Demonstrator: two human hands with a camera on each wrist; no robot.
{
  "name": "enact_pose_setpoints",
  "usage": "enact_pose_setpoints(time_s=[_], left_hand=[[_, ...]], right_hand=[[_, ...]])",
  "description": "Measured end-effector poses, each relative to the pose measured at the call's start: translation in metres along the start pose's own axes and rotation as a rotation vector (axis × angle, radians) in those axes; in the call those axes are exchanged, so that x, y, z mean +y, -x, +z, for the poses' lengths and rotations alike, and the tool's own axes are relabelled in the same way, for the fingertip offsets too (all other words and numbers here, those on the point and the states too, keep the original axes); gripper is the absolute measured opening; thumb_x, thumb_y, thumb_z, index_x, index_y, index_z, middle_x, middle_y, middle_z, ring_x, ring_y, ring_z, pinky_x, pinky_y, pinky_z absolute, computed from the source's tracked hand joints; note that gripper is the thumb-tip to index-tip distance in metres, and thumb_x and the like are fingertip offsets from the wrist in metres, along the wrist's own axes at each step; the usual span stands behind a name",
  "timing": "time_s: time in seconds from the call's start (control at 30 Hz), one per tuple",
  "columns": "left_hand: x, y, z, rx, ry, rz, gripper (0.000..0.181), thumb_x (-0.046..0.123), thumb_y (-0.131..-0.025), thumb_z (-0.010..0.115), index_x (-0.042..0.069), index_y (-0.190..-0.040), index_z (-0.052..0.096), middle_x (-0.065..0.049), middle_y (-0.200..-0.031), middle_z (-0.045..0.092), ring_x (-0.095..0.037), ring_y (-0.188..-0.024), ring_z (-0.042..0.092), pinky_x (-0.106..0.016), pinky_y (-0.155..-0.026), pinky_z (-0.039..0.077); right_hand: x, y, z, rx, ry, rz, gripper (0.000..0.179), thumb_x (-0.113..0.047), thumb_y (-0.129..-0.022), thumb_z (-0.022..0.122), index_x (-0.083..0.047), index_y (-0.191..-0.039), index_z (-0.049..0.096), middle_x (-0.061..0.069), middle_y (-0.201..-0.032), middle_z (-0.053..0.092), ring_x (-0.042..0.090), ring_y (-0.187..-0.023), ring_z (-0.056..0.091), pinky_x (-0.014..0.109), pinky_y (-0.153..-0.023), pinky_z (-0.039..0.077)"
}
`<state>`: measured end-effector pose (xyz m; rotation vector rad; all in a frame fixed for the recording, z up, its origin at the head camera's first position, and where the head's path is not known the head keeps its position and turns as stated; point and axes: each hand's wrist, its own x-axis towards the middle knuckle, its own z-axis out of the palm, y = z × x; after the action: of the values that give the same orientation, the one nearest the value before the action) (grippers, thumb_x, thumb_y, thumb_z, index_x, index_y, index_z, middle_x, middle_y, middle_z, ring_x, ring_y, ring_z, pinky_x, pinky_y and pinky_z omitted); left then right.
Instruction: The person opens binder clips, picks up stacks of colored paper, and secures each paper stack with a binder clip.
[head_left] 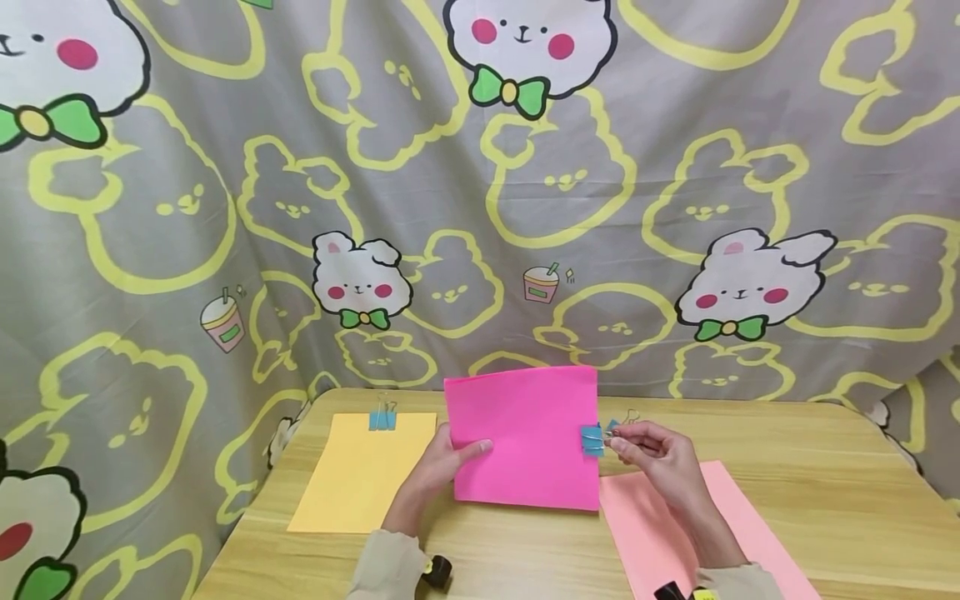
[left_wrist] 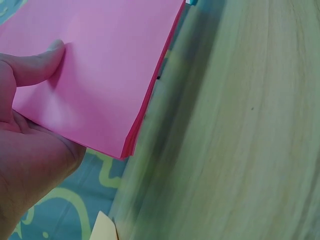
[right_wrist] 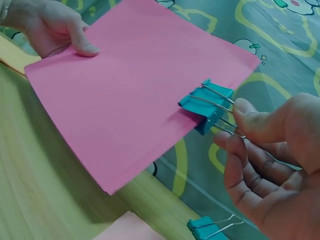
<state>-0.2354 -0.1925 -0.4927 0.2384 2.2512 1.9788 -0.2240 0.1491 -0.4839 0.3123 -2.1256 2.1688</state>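
A stack of bright pink paper (head_left: 525, 442) is held up off the table, tilted toward me. My left hand (head_left: 438, 467) grips its left edge, thumb on the front face and the other fingers hidden behind. On the opposite edge sits a blue binder clip (right_wrist: 206, 102) with its body over the paper. Between thumb and fingers, my right hand (head_left: 660, 458) pinches the clip's wire handles. In the left wrist view the stack's edge shows several layered sheets.
Yellow paper (head_left: 367, 475) with a blue binder clip (head_left: 382, 420) on its top edge lies at left. Light pink paper (head_left: 652, 525) lies under my right forearm. Another blue clip (right_wrist: 207, 229) rests near the table's back. A patterned curtain (head_left: 480, 208) hangs behind the wooden table (head_left: 825, 475).
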Motion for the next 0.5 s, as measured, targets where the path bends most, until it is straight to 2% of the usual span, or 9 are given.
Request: enact_pose_setpoints(time_s=[0.27,0.5], left_hand=[[-0.0008,0.0008,0.0001,-0.019,0.019,0.009,0.035,0.014,-0.097,0.072,-0.001,-0.125,0.057,-0.007,-0.101,0.068,-0.021,-0.086,0.067,-0.036,-0.08,0.054],[-0.0003,-0.0005,0.0006,-0.023,0.026,0.01,0.035,0.015,-0.096,0.072,-0.001,-0.124,0.057,-0.008,-0.101,0.068,-0.021,-0.085,0.068,-0.036,-0.08,0.055]], right_hand=[[0.0044,-0.0005,0.0047,0.009,-0.017,0.018,0.032,0.001,-0.094,0.072,0.022,-0.116,0.061,0.006,-0.098,0.077,0.016,-0.084,0.073,0.032,-0.075,0.06],[0.0015,0.0,0.0058,-0.003,0.014,0.009,0.033,0.0,-0.095,0.071,0.019,-0.12,0.061,0.004,-0.101,0.075,0.011,-0.088,0.072,0.026,-0.076,0.059]])
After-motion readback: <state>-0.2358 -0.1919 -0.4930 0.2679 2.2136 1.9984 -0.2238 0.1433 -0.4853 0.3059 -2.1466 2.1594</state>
